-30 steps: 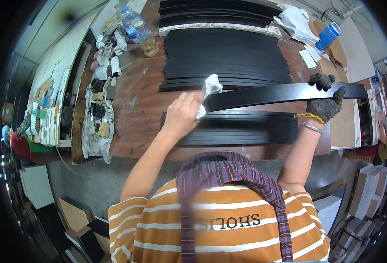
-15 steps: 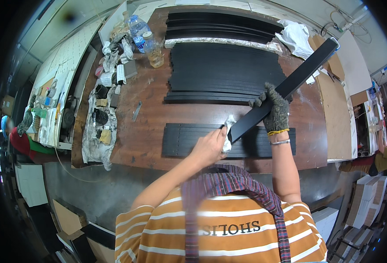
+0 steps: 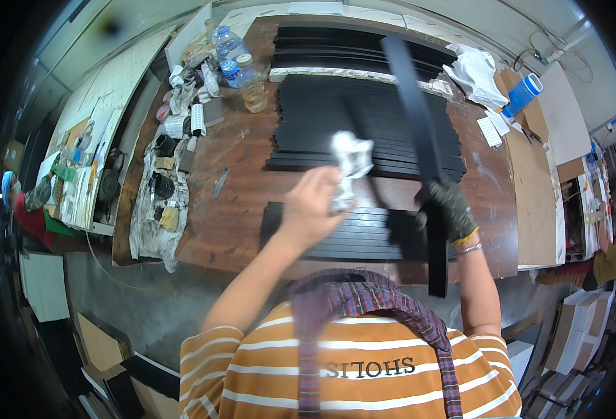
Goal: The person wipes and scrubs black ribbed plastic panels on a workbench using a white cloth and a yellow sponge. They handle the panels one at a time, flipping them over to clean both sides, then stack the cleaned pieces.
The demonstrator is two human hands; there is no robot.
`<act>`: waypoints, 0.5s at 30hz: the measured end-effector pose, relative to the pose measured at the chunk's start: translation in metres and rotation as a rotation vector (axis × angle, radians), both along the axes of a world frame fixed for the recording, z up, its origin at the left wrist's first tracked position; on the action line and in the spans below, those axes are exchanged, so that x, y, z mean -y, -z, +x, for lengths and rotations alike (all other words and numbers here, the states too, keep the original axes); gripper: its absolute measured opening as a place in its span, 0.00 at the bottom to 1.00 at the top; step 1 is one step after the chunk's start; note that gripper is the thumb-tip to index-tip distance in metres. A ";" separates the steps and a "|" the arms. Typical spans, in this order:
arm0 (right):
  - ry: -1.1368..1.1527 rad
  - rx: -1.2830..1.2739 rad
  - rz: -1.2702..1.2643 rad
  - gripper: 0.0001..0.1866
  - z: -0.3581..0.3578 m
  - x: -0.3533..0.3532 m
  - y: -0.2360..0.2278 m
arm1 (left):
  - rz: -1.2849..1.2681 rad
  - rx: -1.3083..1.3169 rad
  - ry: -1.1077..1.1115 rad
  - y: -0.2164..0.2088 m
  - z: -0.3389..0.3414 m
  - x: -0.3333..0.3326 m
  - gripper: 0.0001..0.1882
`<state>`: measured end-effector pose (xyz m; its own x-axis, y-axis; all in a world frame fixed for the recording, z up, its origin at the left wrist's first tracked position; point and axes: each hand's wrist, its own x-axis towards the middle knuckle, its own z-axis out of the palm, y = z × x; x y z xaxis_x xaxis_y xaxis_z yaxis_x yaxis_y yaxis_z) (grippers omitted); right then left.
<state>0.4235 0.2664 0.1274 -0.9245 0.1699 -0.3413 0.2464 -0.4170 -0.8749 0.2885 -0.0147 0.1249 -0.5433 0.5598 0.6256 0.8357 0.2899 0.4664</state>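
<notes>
A long flat black strip (image 3: 420,119) is gripped near its lower part by my right hand (image 3: 450,208), which wears a dark knit glove. The strip stands nearly in line with my view, its far end blurred by motion. Bare, my left hand (image 3: 313,206) pinches a crumpled white cloth (image 3: 352,157), held apart from the strip. Beneath both hands, a row of black strips (image 3: 364,234) lies at the table's near edge. Farther off is a wide layer of similar black strips (image 3: 364,112), and behind it a stack of black pieces (image 3: 336,45).
The brown table (image 3: 245,209) carries plastic bottles (image 3: 253,87), rags and dark cups (image 3: 161,186) along its left side. At the far right are a white cloth (image 3: 477,73), a blue bottle (image 3: 522,96) and cardboard (image 3: 540,202). People work at both sides.
The black strip has swung from a right-leaning slant to nearly upright. My left hand and the white cloth have come off its near end and moved away to the left.
</notes>
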 end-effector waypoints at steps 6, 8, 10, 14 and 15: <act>-0.460 0.159 0.378 0.18 0.034 0.066 0.014 | -0.127 -0.355 0.184 -0.003 -0.009 -0.042 0.17; -0.571 0.191 0.514 0.21 0.046 0.079 0.005 | -0.095 -0.307 0.022 0.001 -0.057 -0.013 0.15; -0.568 0.175 0.501 0.25 0.055 0.087 -0.005 | 0.000 -0.283 -0.212 0.007 -0.118 0.028 0.14; -0.605 0.387 0.559 0.27 0.053 0.078 -0.017 | 0.095 0.317 -0.589 0.025 -0.172 0.107 0.14; -0.600 0.416 0.592 0.26 0.050 0.072 -0.017 | 0.351 0.488 -0.525 0.030 -0.170 0.120 0.13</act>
